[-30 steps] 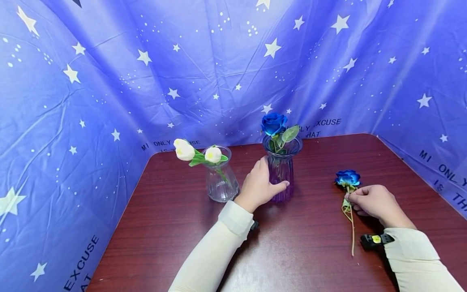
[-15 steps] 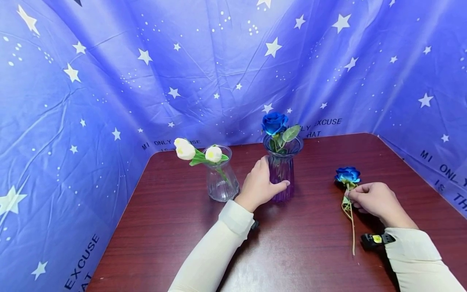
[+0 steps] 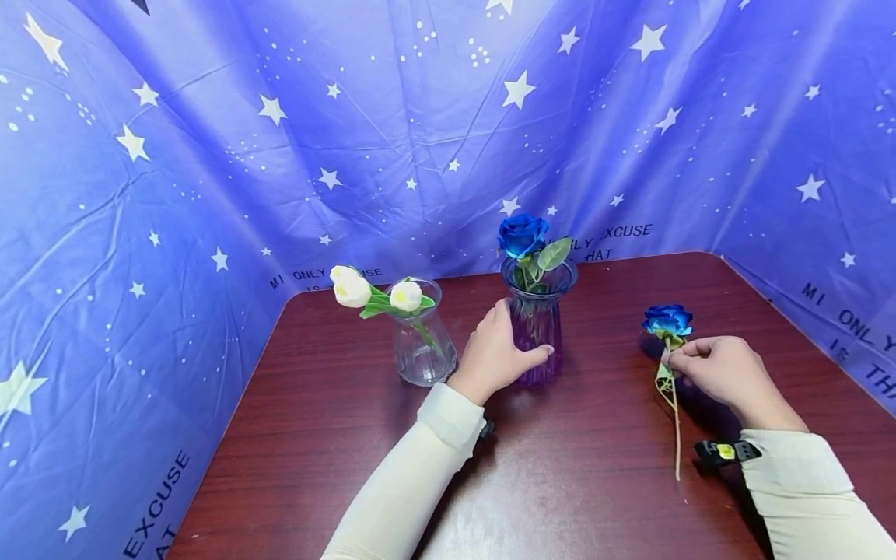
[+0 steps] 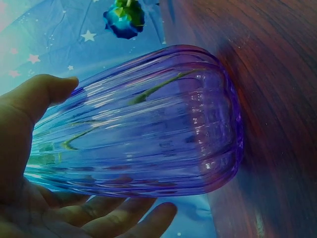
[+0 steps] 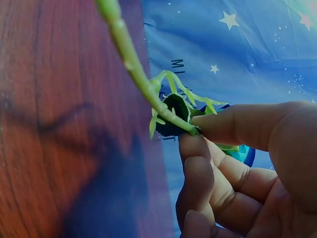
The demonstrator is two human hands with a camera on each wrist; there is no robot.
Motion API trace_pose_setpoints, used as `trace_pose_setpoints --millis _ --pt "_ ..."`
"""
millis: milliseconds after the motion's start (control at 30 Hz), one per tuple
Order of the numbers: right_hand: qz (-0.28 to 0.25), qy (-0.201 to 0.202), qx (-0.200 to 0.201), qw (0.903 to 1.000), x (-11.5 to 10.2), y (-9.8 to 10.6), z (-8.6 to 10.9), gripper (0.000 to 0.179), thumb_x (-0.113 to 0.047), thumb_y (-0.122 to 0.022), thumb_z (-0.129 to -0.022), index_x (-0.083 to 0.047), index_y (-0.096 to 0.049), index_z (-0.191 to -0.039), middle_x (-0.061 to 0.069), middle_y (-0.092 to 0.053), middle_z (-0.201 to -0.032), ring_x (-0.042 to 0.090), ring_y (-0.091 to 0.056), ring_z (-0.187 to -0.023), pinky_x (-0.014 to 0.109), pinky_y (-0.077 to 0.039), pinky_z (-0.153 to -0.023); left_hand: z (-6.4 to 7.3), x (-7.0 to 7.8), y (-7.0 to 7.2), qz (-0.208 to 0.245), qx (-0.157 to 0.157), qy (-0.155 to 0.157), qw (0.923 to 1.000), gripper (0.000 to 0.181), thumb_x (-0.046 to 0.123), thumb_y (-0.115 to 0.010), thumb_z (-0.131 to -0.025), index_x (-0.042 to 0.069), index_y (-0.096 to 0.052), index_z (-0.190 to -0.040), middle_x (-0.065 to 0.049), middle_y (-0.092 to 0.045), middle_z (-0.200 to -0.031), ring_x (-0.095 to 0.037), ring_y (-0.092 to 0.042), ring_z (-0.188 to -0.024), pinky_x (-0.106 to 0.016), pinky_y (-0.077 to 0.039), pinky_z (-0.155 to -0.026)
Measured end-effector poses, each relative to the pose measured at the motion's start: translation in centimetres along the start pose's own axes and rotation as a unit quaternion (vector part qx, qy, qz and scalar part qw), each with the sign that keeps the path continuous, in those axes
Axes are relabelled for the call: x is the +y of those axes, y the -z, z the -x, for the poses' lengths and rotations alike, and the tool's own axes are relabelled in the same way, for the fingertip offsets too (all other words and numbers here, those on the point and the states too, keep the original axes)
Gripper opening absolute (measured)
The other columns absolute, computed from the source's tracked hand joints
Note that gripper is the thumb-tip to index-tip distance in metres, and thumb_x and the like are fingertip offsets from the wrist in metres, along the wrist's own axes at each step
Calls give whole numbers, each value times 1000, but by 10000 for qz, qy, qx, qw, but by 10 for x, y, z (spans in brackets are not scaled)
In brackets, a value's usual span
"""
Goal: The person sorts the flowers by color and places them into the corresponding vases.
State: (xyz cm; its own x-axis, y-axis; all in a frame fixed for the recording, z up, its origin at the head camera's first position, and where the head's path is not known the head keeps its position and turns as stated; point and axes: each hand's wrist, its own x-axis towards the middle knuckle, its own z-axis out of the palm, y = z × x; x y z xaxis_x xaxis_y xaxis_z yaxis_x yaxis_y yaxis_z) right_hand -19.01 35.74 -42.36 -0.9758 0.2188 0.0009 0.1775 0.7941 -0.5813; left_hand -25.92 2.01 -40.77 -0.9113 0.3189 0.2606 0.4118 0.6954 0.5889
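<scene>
My left hand (image 3: 495,351) grips the side of a purple ribbed glass vase (image 3: 540,330), thumb on the near side. In the left wrist view the fingers curve round the vase (image 4: 148,134), whose base is at the table. A blue rose (image 3: 523,236) with green leaves stands in it. To the right, my right hand (image 3: 724,377) pinches the stem of a second blue rose (image 3: 668,320) between thumb and forefinger, just under the bloom. Its stem (image 5: 136,69) runs down toward me; a shadow falls on the table in the right wrist view.
Left of my left hand stands a clear glass vase (image 3: 423,354) holding white tulips (image 3: 351,288) that lean left. The dark red wooden table (image 3: 581,482) ends at a blue curtain (image 3: 420,140) printed with stars, at the back and both sides.
My right hand has lifted the second rose slightly, up and away from me in the head view. The left hand and the purple vase have stayed in place.
</scene>
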Motion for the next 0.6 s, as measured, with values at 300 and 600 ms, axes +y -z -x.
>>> trace_pose_setpoints --millis 300,600 --pt "1 176 178 9997 -7 8 3 42 -44 -69 -97 -3 -77 -101 -2 -72 -70 9 -59 -68 29 -44 -61 -1 2 0 -238 -136 63 9996 90 60 -79 -83 7 -43 -147 -11 -63 -135 -29 -67 -119 -43 -56 -101" --pt "33 287 480 9984 -13 14 5 40 -44 -69 -96 -5 -78 -99 -3 -72 -69 5 -59 -63 28 -43 -58 -1 0 0 -210 -178 63 9996 89 59 -79 -83 7 -43 -146 -10 -64 -131 -29 -68 -116 -43 -57 -100"
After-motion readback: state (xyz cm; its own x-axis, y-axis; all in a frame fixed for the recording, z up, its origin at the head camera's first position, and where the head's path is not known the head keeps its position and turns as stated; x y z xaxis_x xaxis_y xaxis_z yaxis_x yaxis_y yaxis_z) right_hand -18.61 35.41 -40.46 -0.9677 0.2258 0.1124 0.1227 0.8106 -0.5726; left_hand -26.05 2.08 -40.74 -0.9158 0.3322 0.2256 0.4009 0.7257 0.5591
